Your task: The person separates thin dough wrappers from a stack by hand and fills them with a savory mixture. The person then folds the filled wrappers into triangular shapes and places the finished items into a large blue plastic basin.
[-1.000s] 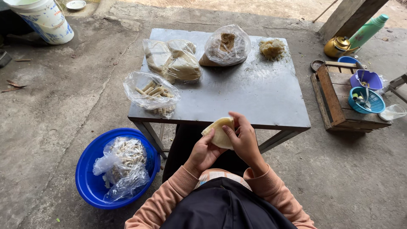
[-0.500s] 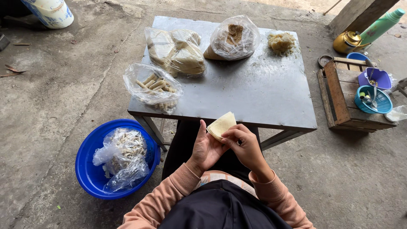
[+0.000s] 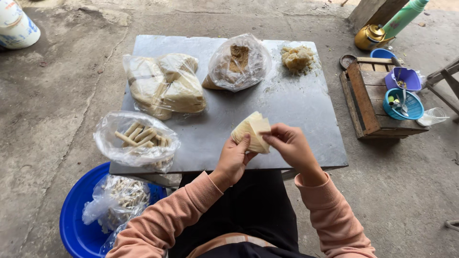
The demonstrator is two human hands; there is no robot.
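Note:
My left hand [image 3: 235,158] holds a small stack of pale square pastry wrappers [image 3: 248,130] over the near edge of the grey metal table [image 3: 306,119]. My right hand [image 3: 287,142] pinches the top wrapper at its right corner. Ahead on the table lie a clear bag of rolled pastry sticks [image 3: 136,139], a clear bag of more pale wrappers [image 3: 165,87], a clear bag with brown filling [image 3: 238,62] and a loose crumbly lump of yellowish filling [image 3: 297,57].
A blue basin [image 3: 76,224] with bagged rolled sticks stands on the concrete floor at my lower left. A wooden crate [image 3: 366,102] at the right carries blue and purple bowls [image 3: 401,102]. A brass kettle [image 3: 370,36] and a white bucket [image 3: 16,26] sit farther back.
Both hands have risen from below the table edge up over the tabletop with the wrappers. The right hand has shifted from cupping the stack to pinching its top sheet.

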